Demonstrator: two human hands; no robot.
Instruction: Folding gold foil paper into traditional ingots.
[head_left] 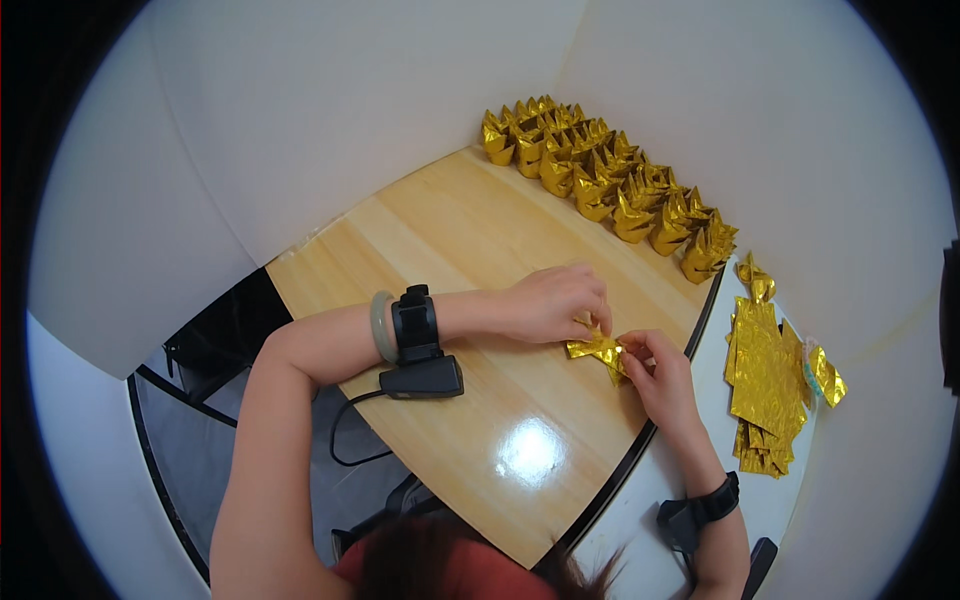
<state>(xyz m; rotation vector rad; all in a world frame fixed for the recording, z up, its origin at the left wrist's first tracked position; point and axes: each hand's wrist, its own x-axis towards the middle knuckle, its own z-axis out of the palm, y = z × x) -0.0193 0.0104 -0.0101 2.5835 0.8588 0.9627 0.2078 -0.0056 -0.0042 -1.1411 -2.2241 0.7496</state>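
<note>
I observe both hands at work over a wooden table (470, 240), near its right edge. The left hand (550, 300) is curled, its fingertips pinched down on a small piece of gold foil paper (597, 350) that lies on the tabletop. The right hand (655, 370) meets it from the other side, thumb and forefinger closed on the same piece at its right end. The two hands are touching or nearly touching over the paper, which is partly folded into a pointed shape; I cannot tell the exact fold.

On the left wrist I note a pale bangle (381, 326) and a black strapped device (416, 325), with a black block (425, 378) just beside it on the table and a cable trailing off the edge. The right wrist carries a black band (715, 500).

Along the far edge of the table stands a row of finished gold folded shapes (600, 180), packed close together. To the right, on a white surface (720, 440), lies a stack of flat gold sheets (765, 385), with a few loose folded pieces near it.
</note>
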